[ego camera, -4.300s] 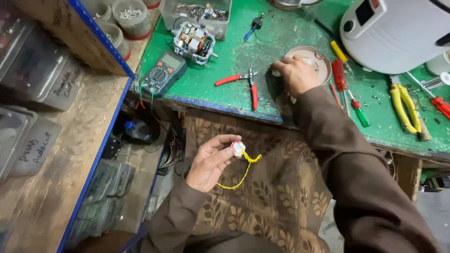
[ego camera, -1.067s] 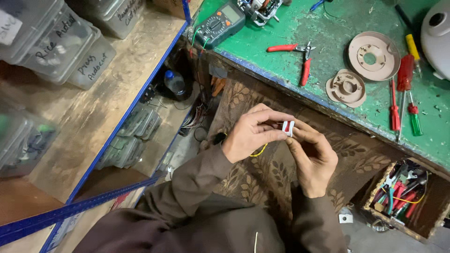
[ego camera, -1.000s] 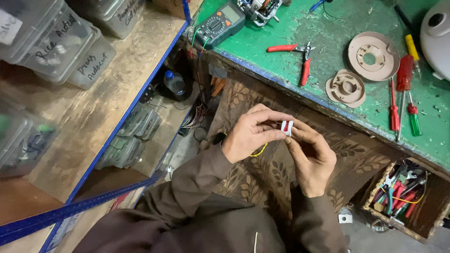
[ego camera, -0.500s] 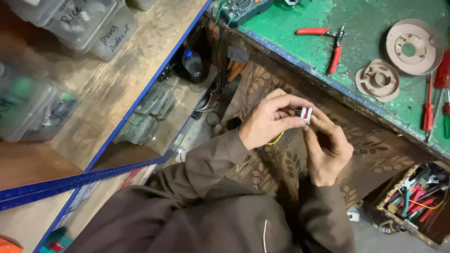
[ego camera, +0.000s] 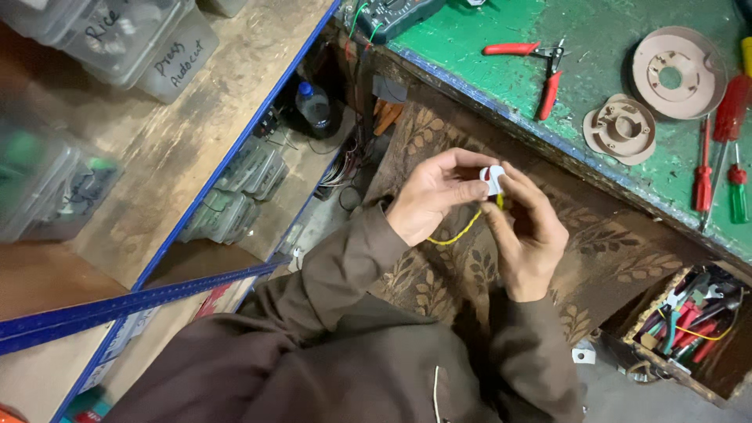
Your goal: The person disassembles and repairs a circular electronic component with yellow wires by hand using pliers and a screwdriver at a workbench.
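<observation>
Both my hands meet in front of my lap, below the green workbench [ego camera: 619,31]. My left hand [ego camera: 435,196] and my right hand [ego camera: 529,235] pinch a small white part with a red patch [ego camera: 492,178] between their fingertips. A yellow wire [ego camera: 462,229] hangs from that part and curves under my left hand. On the bench lie red-handled pliers [ego camera: 540,66], a large round tan disc [ego camera: 678,61] and a smaller round tan piece [ego camera: 620,128].
Red and green screwdrivers [ego camera: 724,153] lie at the bench's right. A multimeter [ego camera: 392,14] sits at its left end. A box of tools [ego camera: 689,321] is low right. A blue-edged wooden shelf [ego camera: 196,133] holds clear plastic bins [ego camera: 117,39]; a bottle [ego camera: 315,106] stands below.
Earlier my right hand rested on the disc on the bench while my left held the wired part. Both hands now hold the part together; the view has drifted slightly.
</observation>
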